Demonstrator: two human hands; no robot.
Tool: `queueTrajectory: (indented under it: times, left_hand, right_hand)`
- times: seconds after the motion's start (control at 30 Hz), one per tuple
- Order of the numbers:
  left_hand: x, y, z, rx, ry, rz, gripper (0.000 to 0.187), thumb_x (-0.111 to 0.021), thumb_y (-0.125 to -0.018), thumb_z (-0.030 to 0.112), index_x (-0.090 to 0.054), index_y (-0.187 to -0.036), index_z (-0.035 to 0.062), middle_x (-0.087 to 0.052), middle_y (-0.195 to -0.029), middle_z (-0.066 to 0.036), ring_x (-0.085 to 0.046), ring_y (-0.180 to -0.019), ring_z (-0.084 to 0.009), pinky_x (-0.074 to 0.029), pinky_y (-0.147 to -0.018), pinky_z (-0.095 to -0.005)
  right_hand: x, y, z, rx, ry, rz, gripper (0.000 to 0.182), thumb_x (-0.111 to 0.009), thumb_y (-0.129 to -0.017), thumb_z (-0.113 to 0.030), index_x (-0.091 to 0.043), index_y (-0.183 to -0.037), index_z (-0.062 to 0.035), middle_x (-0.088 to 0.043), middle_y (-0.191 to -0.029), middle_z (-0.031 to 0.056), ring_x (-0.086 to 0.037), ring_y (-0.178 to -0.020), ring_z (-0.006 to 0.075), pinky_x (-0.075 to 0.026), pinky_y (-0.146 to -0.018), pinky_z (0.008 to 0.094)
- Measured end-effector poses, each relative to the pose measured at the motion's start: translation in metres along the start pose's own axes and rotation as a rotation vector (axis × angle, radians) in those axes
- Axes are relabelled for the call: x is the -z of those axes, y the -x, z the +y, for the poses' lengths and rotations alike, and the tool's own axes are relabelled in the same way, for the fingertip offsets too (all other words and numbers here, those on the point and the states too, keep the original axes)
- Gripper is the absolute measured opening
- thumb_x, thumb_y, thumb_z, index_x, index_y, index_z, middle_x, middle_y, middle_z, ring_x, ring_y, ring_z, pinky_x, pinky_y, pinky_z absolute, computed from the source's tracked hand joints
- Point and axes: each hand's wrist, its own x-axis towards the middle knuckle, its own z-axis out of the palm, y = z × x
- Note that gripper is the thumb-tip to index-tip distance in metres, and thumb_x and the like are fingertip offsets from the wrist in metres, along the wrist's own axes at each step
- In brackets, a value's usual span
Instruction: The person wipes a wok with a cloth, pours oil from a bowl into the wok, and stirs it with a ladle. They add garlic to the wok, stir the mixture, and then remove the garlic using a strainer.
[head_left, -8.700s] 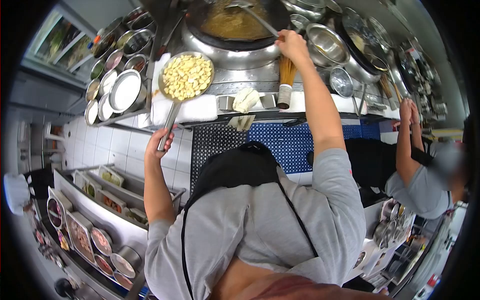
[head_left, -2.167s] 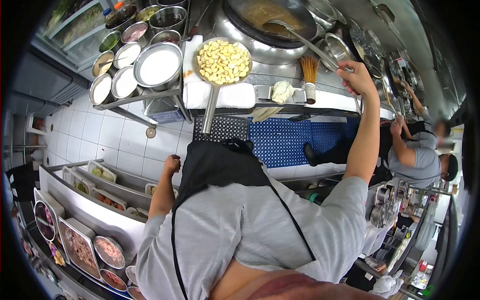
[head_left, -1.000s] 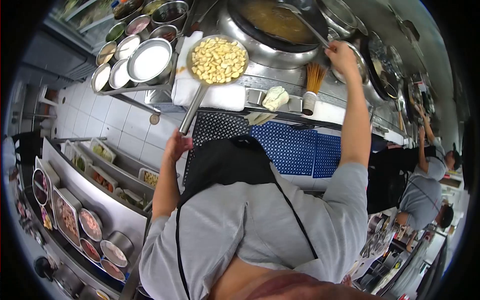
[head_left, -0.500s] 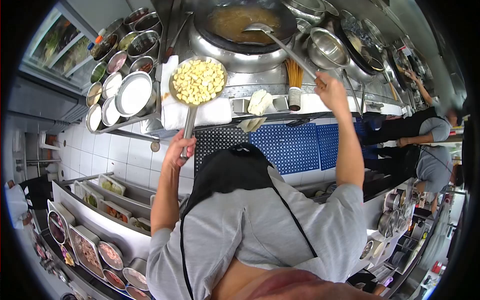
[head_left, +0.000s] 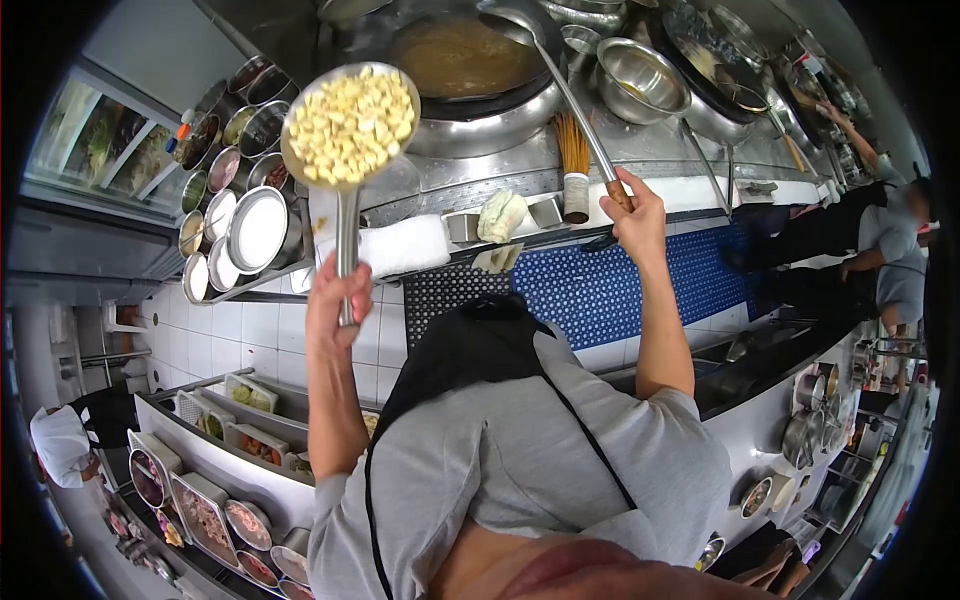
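Observation:
My left hand (head_left: 340, 297) is wrapped around the metal handle of a round strainer (head_left: 347, 205), which is heaped with pale yellow chopped pieces (head_left: 350, 125). The strainer is raised beside the wok, its edge overlapping the wok's left side in this view. My right hand (head_left: 637, 215) grips the wooden end of a long ladle (head_left: 580, 120). The ladle's bowl end lies over the far right part of the wok (head_left: 425, 125), which holds brownish liquid (head_left: 460, 60).
Seasoning containers stand at left, including a large pot of white contents (head_left: 257, 230). A bamboo brush (head_left: 574, 170), a crumpled cloth (head_left: 502, 215) and a folded white towel (head_left: 405, 243) line the stove's front edge. A steel bowl (head_left: 643, 82) sits right of the wok. Other people (head_left: 850, 240) stand at right.
The filled strainer has moved up and left, off the area over the towel. My right hand has drawn back slightly, and the ladle's bowl has shifted toward the wok's far rim.

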Motion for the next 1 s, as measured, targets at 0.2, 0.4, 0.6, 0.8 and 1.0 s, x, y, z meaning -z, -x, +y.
queueTrajectory:
  times: [0.2,0.4,0.6,0.8,1.0]
  left_hand:
    - [-0.027,-0.127,0.029,-0.039,-0.210,-0.074,0.020,-0.061,-0.078,-0.003,-0.047,-0.092,0.0008,-0.052,-0.064,-0.006,-0.046,-0.042,-0.0125,-0.038,-0.038,-0.0253]
    - [-0.082,-0.215,0.023,0.051,-0.229,0.045,0.009,-0.058,-0.078,-0.006,-0.051,-0.079,-0.0023,-0.051,-0.059,-0.008,-0.049,-0.043,-0.0166,-0.042,-0.041,-0.0284]
    - [-0.120,-0.239,0.015,-0.021,-0.559,0.143,0.006,-0.059,-0.073,-0.005,-0.054,-0.076,-0.0058,-0.055,-0.057,-0.012,-0.051,-0.044,-0.0200,-0.037,-0.040,-0.0340]
    - [-0.112,-0.248,0.023,-0.241,-0.827,0.222,0.035,-0.061,-0.067,-0.002,-0.046,-0.099,-0.0083,-0.057,-0.060,-0.013,-0.054,-0.047,-0.0208,-0.040,-0.041,-0.0399]
    - [-0.113,-0.224,0.043,-0.435,-1.381,0.399,0.036,-0.063,-0.071,0.009,-0.046,-0.100,-0.0026,-0.066,-0.077,-0.022,-0.068,-0.064,-0.0311,-0.053,-0.067,-0.0418]
  right_hand:
    - [0.005,-0.011,-0.005,-0.098,-0.256,-0.096,0.053,-0.071,-0.079,-0.004,-0.056,-0.129,0.0021,-0.059,-0.068,0.0017,-0.046,-0.046,0.0063,-0.037,-0.041,0.0233]
    - [-0.025,-0.036,-0.014,-0.097,-0.345,-0.209,0.054,-0.071,-0.080,-0.006,-0.055,-0.131,0.0019,-0.062,-0.071,0.0043,-0.049,-0.043,0.0072,-0.037,-0.037,0.0232]
    - [-0.043,-0.065,0.002,0.036,-0.142,-0.205,0.053,-0.073,-0.077,-0.015,-0.059,-0.125,0.0029,-0.069,-0.110,0.0208,-0.067,-0.097,0.0251,-0.049,-0.087,0.0314]
    - [-0.049,-0.077,0.014,0.176,-0.005,-0.153,0.054,-0.072,-0.078,-0.013,-0.058,-0.128,0.0008,-0.070,-0.095,0.0127,-0.065,-0.077,0.0178,-0.050,-0.072,0.0290]
    - [-0.028,-0.047,-0.012,0.183,0.167,-0.105,0.052,-0.074,-0.077,-0.015,-0.061,-0.127,-0.0037,-0.071,-0.102,0.0179,-0.070,-0.093,0.0232,-0.050,-0.082,0.0308]
